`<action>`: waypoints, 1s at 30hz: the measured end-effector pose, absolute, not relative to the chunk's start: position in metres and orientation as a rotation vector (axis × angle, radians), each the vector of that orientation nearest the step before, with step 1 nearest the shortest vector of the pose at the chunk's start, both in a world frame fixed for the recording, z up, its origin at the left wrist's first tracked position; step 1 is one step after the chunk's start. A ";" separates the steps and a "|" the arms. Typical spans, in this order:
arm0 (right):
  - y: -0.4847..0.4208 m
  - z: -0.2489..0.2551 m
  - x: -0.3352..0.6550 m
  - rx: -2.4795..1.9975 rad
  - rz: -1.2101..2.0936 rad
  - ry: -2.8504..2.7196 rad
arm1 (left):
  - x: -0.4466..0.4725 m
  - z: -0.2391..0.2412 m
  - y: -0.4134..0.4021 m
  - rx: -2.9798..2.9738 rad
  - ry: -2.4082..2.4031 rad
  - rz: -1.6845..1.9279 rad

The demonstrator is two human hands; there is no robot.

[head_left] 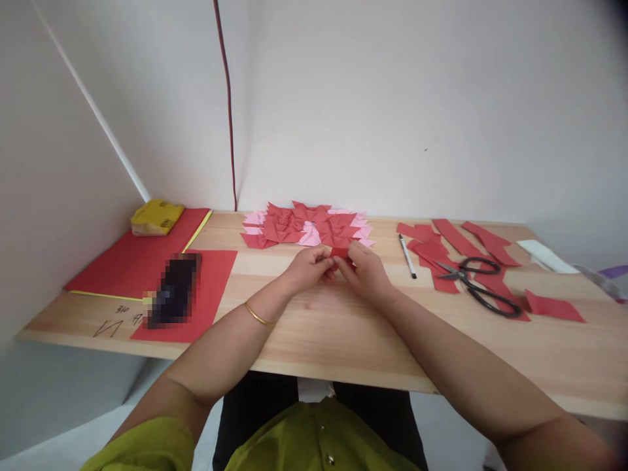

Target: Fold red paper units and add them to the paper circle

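A small folded piece of red paper [339,252] is pinched between my two hands above the middle of the table. My left hand [311,267] grips its left side, thumb and fingers closed. On its right side my right hand [366,268] holds it with the fingers bent around it. Much of the paper is hidden by my fingers. Just behind my hands lies a cluster of folded red and pink paper pieces [279,226], pointed at the edges.
On the right are black-handled scissors [461,275], a white pen [407,255], red paper strips [456,237] and a white slip [547,256]. Red sheets [216,288] lie left, bearing a blurred dark object [174,291] and a yellow packet [157,217]. A wall backs the wooden table [314,340].
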State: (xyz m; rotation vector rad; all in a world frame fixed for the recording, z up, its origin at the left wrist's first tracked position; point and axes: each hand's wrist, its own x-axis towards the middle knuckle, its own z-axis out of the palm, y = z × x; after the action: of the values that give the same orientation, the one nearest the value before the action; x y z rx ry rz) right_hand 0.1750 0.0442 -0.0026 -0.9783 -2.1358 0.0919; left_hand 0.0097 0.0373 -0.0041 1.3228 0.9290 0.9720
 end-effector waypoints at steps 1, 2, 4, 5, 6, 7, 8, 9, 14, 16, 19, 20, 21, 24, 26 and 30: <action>0.044 -0.002 0.175 -0.962 0.056 -2.165 | 0.009 -0.005 0.038 1.308 0.912 0.963; 0.044 -0.002 0.175 -0.945 0.021 -2.198 | 0.009 -0.006 0.039 1.291 0.891 0.950; 0.044 0.000 0.174 -0.921 -0.043 -2.253 | 0.008 -0.007 0.039 1.265 0.855 0.933; 0.044 0.000 0.174 -0.914 -0.072 -2.269 | 0.008 -0.007 0.039 1.260 0.847 0.931; 0.043 0.001 0.173 -0.910 -0.101 -2.280 | 0.008 -0.006 0.039 1.257 0.848 0.935; 0.043 0.002 0.173 -0.906 -0.129 -2.287 | 0.009 -0.005 0.039 1.254 0.858 0.942; 0.042 0.002 0.173 -0.898 -0.155 -2.292 | 0.009 -0.003 0.038 1.252 0.873 0.951; 0.042 0.003 0.172 -0.887 -0.178 -2.297 | 0.009 -0.002 0.037 1.252 0.890 0.960; 0.040 0.005 0.172 -0.902 -0.241 -2.301 | 0.008 -0.003 0.037 1.275 0.908 0.951; 0.040 0.006 0.172 -0.939 -0.246 -2.293 | 0.007 -0.005 0.038 1.301 0.914 0.927; 0.041 0.006 0.173 -0.948 -0.235 -2.285 | 0.006 -0.006 0.039 1.332 0.942 0.920; 0.041 0.005 0.173 -0.942 -0.228 -2.287 | 0.006 -0.006 0.039 1.335 0.945 0.920; 0.041 0.005 0.174 -0.936 -0.220 -2.289 | 0.006 -0.005 0.039 1.339 0.946 0.920; 0.042 0.003 0.174 -0.922 -0.203 -2.296 | 0.007 -0.002 0.038 1.353 0.941 0.913; 0.042 0.002 0.173 -0.927 -0.198 -2.296 | 0.007 0.000 0.038 1.353 0.936 0.906; 0.042 0.003 0.174 -0.930 -0.183 -2.303 | 0.008 0.000 0.038 1.329 0.936 0.899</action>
State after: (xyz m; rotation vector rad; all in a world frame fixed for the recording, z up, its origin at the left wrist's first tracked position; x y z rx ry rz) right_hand 0.1735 0.0418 0.0026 -0.9304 -2.3030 -0.1834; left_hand 0.0077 0.0380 -0.0001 1.3286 0.9356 0.8989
